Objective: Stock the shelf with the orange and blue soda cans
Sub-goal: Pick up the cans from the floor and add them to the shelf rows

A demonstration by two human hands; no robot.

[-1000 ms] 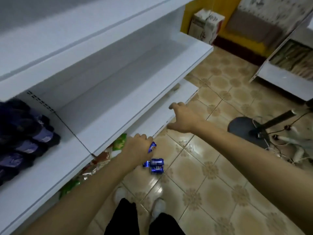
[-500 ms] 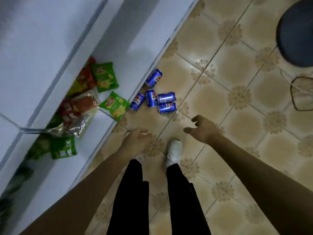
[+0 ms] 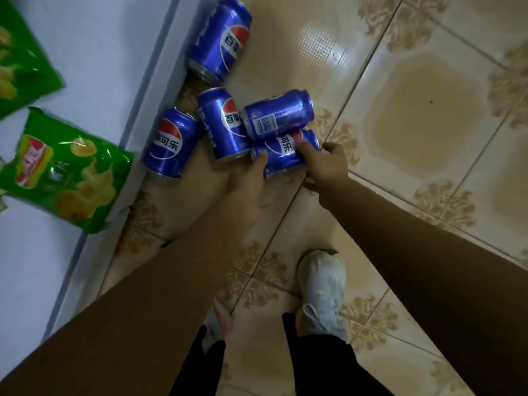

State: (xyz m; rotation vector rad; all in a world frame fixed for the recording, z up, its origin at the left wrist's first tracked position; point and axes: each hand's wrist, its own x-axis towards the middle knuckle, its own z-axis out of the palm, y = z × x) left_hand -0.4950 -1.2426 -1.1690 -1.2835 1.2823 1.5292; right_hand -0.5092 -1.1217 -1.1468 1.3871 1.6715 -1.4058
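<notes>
Several blue soda cans lie on their sides on the tiled floor against the white bottom shelf (image 3: 94,67). The farthest blue can (image 3: 220,38) lies at the top, with a left can (image 3: 171,142), a middle can (image 3: 223,124) and a barcode-side can (image 3: 278,114) below it. My right hand (image 3: 325,167) grips the nearest blue can (image 3: 281,157), thumb on top and fingers curled round its right end. My left hand (image 3: 250,181) has its thumb on that can's left end; its fingers are hidden. No orange can is in view.
Two green chip bags (image 3: 65,172) (image 3: 17,52) lie on the bottom shelf at the left. My white shoe (image 3: 323,290) and dark trouser legs stand on the beige patterned tiles (image 3: 423,124) below the hands.
The view dropped from the shelves down to the floor and came close to the cans. Both hands went from hanging free above the floor to the nearest blue can, and the right one took hold.
</notes>
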